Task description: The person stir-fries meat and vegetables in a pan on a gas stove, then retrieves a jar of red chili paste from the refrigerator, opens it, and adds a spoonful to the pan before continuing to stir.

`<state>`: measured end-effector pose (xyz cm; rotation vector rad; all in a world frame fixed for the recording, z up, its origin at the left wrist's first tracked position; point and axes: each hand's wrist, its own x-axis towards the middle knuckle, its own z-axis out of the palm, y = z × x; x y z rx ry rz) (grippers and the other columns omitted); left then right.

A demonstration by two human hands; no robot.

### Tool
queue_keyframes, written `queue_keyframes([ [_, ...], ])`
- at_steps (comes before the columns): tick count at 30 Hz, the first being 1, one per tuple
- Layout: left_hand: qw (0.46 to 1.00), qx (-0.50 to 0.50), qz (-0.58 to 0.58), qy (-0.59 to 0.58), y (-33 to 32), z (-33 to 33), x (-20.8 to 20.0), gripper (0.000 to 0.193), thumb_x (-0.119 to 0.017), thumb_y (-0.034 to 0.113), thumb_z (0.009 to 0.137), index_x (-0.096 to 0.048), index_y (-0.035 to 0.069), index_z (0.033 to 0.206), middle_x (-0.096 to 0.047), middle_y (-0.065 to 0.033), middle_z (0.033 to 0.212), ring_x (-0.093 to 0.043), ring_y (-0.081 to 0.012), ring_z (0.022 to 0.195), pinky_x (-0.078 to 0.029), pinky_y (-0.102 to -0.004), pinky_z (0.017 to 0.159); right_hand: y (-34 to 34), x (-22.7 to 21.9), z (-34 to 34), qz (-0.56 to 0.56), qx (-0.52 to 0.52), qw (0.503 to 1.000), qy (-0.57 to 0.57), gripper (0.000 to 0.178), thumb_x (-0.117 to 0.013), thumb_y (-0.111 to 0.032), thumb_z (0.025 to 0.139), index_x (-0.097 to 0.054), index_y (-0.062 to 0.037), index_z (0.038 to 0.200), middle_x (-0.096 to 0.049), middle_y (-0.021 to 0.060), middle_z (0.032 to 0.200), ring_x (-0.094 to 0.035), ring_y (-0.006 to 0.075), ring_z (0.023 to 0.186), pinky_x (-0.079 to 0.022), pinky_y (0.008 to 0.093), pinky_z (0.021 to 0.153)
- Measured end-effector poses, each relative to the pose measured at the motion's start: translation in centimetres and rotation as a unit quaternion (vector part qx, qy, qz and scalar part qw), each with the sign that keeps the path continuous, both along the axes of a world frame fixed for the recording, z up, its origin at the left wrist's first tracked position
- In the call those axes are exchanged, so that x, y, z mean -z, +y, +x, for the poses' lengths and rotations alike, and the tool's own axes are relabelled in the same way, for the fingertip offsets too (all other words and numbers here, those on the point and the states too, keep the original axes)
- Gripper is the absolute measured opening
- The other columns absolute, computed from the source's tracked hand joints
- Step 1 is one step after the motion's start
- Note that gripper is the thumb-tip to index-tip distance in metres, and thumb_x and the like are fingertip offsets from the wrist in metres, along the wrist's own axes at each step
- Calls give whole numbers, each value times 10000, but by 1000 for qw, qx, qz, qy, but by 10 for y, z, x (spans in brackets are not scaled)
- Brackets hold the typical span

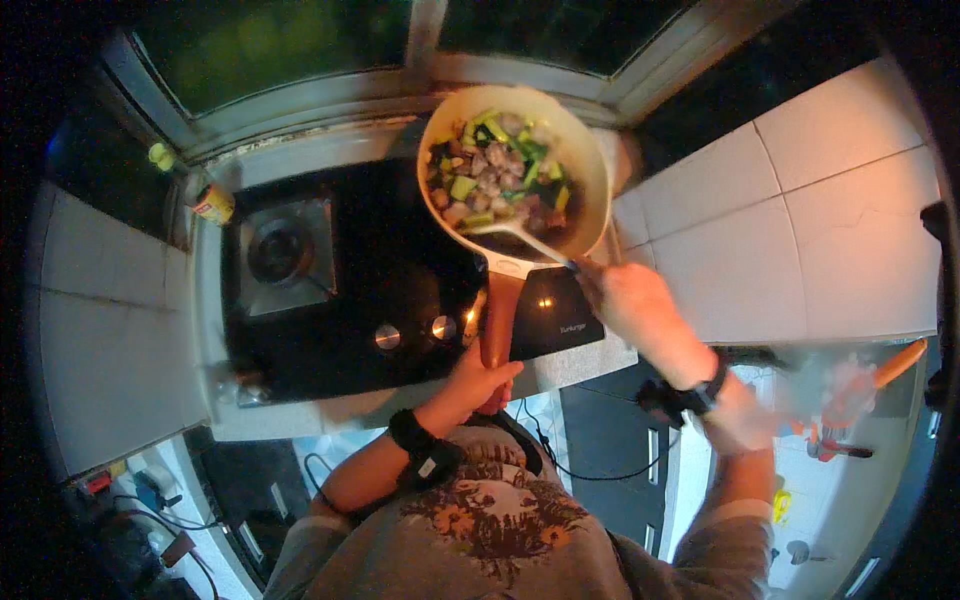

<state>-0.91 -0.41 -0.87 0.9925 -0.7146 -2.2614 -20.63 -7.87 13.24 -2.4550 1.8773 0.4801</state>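
A small yellow-lidded round jar stands at the far left edge of the glossy black glass gas hob, beside its square steel-rimmed burner and two round metal knobs. The left hand, wearing a black wrist strap, is closed around the long copper-coloured handle of a round cream-coloured frying pan, which sits over the hob's right side, below the window. The pan is filled with chunks of browned meat and green vegetables. The right hand, fingers curled tight, grips a pale slender utensil whose tip rests in the food. Pale, smooth square wall tiles fill the right.
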Motion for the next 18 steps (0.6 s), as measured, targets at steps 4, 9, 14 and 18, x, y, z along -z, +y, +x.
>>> queue_keyframes([
  [4,1000,-2,-11,-17,2,0,2,361,-645,137,825,-360,85,1040,-523,-36,647,-522,-134,479,-442,-284,411,-31,50,15,-87,-12,996,-21,265,-469,-265,910,-594,-146,1110,-594,154,621,-601,325,564,-491,433,490],
  [9,1000,-6,19,-16,2,1,-3,534,-641,94,823,-329,64,1256,-509,-50,643,-505,-142,465,-427,-296,416,-56,-38,-13,-9,-42,998,52,215,-498,-270,892,-665,-136,911,-641,141,785,-626,300,685,-517,398,603],
  [14,999,-6,29,-18,0,-1,-5,533,-632,87,827,-329,77,1265,-497,-42,643,-500,-136,462,-431,-290,411,-99,-96,-27,101,169,972,125,281,-484,-291,918,-662,-74,900,-613,110,644,-598,237,545,-488,362,485],
  [18,999,-5,33,-30,0,0,-4,526,-619,76,835,-326,78,1271,-492,-37,642,-501,-132,463,-435,-288,409,-163,-69,-51,172,272,946,37,362,-541,-402,881,-661,-60,882,-500,24,529,-465,124,412,-392,302,383],
])
